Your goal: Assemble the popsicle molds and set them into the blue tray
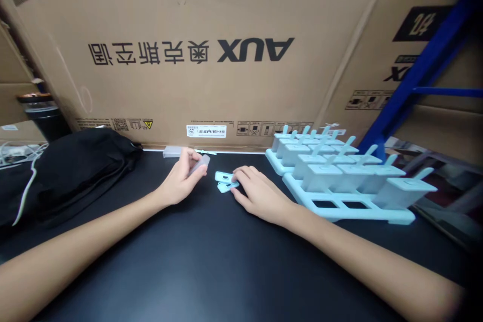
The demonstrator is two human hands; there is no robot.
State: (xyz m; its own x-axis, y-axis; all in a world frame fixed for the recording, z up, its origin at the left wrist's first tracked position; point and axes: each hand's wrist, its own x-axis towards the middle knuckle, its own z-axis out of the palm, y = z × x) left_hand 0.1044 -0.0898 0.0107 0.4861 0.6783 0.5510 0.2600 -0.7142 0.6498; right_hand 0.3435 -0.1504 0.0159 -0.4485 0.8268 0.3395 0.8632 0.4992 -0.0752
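My left hand (pixel 181 178) is closed around a translucent popsicle mold cup (pixel 199 163), held tilted just above the black table. A little to the right, two light blue popsicle mold lids (pixel 223 177) with oval holes lie partly over each other. My right hand (pixel 258 195) has its thumb and fingertips closed on the right ends of these lids; the fingers hide part of them. Behind my left hand, another translucent cup (pixel 171 151) lies on its side near the carton. A light blue popsicle stick (pixel 207 152) lies beside it.
Light blue racks (pixel 352 214) on the right hold several popsicle molds with sticks upright; two front slots show no mold. A black cloth bag (pixel 86 166) and a dark bottle (pixel 47 118) stand left. A large carton (pixel 181 90) walls the back. A blue metal post (pixel 426 65) rises right.
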